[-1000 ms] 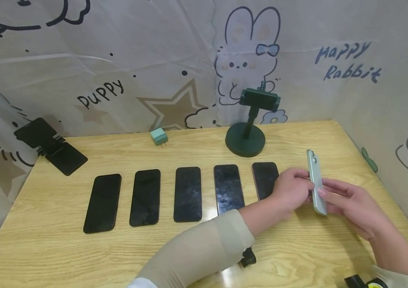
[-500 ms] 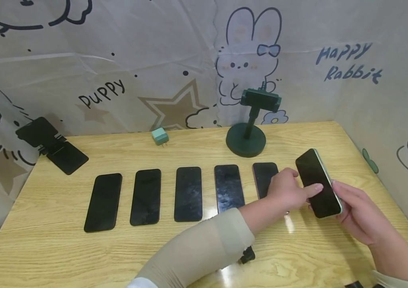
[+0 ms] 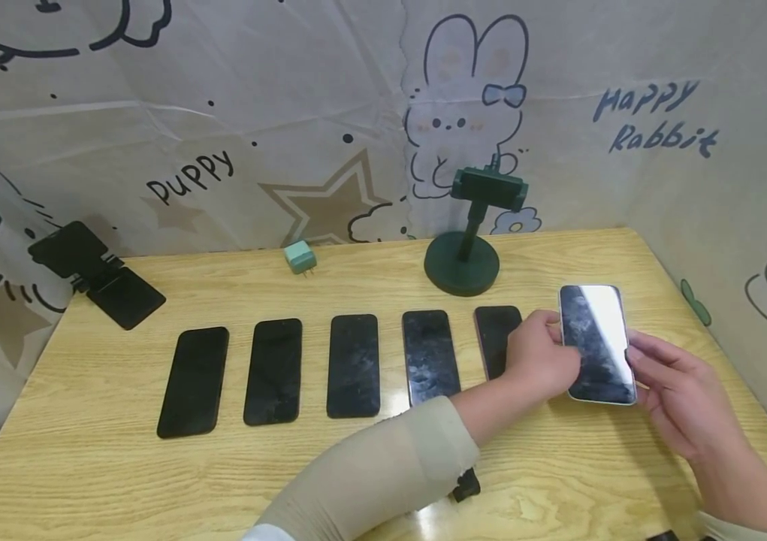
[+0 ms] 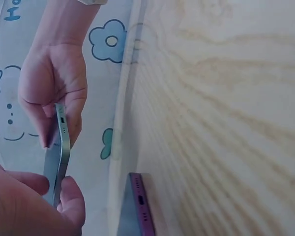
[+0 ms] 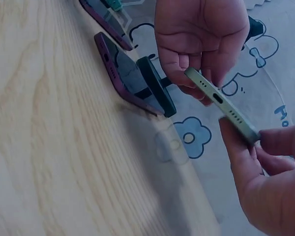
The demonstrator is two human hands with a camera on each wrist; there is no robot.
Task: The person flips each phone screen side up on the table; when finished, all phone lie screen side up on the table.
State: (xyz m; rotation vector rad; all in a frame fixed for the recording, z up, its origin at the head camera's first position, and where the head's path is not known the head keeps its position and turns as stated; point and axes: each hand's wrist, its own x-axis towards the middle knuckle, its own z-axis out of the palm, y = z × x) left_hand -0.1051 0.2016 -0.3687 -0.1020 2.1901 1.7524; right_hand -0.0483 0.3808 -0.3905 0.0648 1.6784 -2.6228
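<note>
A light green smartphone (image 3: 596, 346) is held above the right part of the table, its dark glossy screen facing up toward the head camera. On its left edge, my left hand (image 3: 542, 353) grips it with the thumb over the screen side and fingers behind. My right hand (image 3: 683, 387) pinches the opposite edge. Both wrist views show the charging-port end of the phone (image 5: 221, 101) between the two hands. Close beside my left hand lies a phone with a purplish frame (image 3: 496, 334), partly covered by that hand.
Several dark phones (image 3: 354, 366) lie in a row on the wooden table (image 3: 86, 466). Behind them stand a dark green phone stand (image 3: 462, 263) and a small green charger plug (image 3: 300, 257). A black folding stand (image 3: 102, 274) sits at the back left, before a printed cloth wall.
The green phone has turned from edge-on to screen-up toward the head camera, reflecting light now. Both hands keep hold of it and have stayed nearly in place.
</note>
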